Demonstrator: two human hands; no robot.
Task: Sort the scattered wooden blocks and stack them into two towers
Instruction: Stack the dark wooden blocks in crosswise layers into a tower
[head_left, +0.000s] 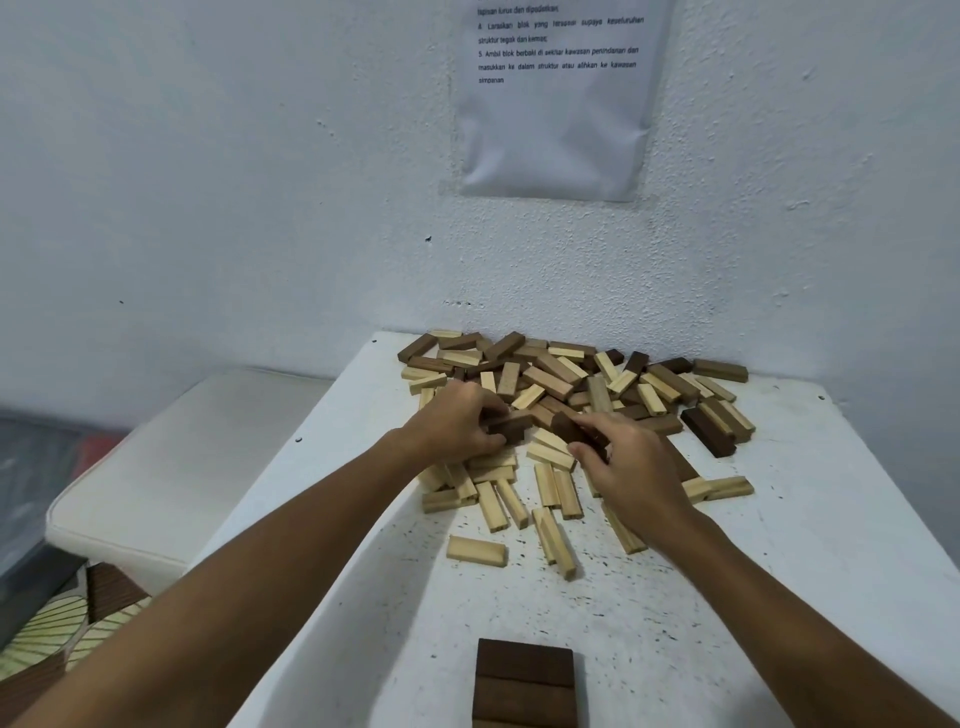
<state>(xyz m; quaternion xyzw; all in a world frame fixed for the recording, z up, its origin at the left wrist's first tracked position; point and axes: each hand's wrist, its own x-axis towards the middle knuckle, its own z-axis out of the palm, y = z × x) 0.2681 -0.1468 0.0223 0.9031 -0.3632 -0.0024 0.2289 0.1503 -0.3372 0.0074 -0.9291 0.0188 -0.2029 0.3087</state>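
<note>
1. Left hand (457, 423) curls round a dark block (511, 427) at the near edge of the pile (571, 384); right hand (631, 467) pinches another dark piece (574, 428) just beside it.
2. The pile, pale and dark mixed, lies at the far side of the white surface (805, 571), against the wall (208, 208).
3. A dark stack (524, 680) stands at the near edge; a printed sheet (558, 98) hangs above.

Light and dark wooden blocks (571, 395) lie heaped; dark tower (524, 683) stands nearer.
</note>
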